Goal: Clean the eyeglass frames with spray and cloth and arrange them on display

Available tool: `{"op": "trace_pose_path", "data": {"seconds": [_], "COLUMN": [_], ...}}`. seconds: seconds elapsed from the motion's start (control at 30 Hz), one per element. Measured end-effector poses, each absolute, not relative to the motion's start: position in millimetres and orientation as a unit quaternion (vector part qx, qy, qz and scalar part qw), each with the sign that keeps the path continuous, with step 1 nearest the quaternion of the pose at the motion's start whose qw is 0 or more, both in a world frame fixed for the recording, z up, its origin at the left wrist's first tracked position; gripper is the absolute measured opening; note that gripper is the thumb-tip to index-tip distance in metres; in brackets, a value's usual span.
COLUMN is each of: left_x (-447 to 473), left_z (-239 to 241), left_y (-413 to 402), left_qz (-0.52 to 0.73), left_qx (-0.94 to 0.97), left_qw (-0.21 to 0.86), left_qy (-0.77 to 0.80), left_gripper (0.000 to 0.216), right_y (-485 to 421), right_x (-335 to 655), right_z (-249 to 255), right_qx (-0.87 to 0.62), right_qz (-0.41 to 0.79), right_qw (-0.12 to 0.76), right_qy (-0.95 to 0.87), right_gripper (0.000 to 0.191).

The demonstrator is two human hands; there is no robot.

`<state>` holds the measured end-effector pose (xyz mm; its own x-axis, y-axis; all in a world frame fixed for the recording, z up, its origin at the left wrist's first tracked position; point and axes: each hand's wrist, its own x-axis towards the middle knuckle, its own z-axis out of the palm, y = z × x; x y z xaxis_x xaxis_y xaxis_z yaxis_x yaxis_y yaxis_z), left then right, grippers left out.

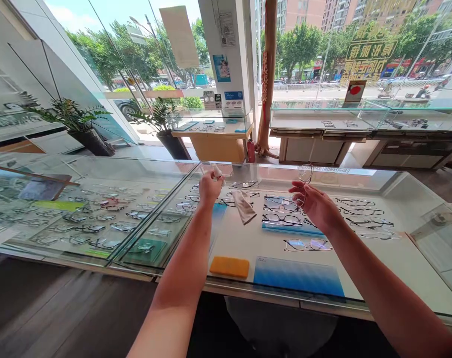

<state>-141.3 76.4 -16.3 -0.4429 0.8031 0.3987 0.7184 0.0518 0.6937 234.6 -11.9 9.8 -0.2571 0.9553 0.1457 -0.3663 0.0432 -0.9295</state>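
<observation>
My left hand (pixel 210 189) is closed around a small white bottle (pixel 217 172), mostly hidden by the fingers; its top looks like a spray nozzle. Raised above the counter, my right hand (pixel 317 205) pinches a pair of thin-framed eyeglasses (pixel 306 173), one lens standing up past the fingertips. Between the hands, a beige cleaning cloth (pixel 244 207) lies crumpled on the glass. Rows of eyeglasses (pixel 281 220) show under and around my right hand, and one pair with bluish reflections (pixel 308 244) sits nearer to me.
The glass display counter (pixel 300 302) runs across in front of me. An orange case (pixel 229 267) and a blue gradient sheet (pixel 298 276) lie near its front edge. More frames fill the left showcase (pixel 80 226). Potted plants (pixel 92 141) and other showcases stand beyond.
</observation>
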Motion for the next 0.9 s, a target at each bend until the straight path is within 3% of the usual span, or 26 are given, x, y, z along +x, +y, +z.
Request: {"op": "trace_pose_path", "data": {"seconds": [0.37, 0.67, 0.73, 0.83, 0.9], "left_x": [-135, -136, -133, -122, -111], "left_z": [-18, -18, -10, 8, 18], "left_y": [73, 72, 67, 56, 48], "left_qz": [0.323, 0.313, 0.347, 0.418, 0.384], "left_qx": [0.534, 0.528, 0.513, 0.489, 0.515], "left_qw": [0.049, 0.044, 0.002, -0.107, -0.094], "left_qy": [0.780, 0.788, 0.785, 0.758, 0.761], "left_gripper": [0.025, 0.041, 0.046, 0.038, 0.027], "right_y": [-11, -12, -13, -14, -15], "right_x": [234, 234, 233, 232, 231], "right_z": [11, 13, 14, 15, 17], "right_qx": [-0.293, -0.295, -0.293, -0.285, -0.279], "right_qz": [0.621, 0.617, 0.617, 0.626, 0.634], "right_qw": [0.528, 0.531, 0.532, 0.538, 0.541], "right_qy": [-0.500, -0.501, -0.500, -0.488, -0.477], "right_gripper": [0.033, 0.035, 0.035, 0.033, 0.033]}}
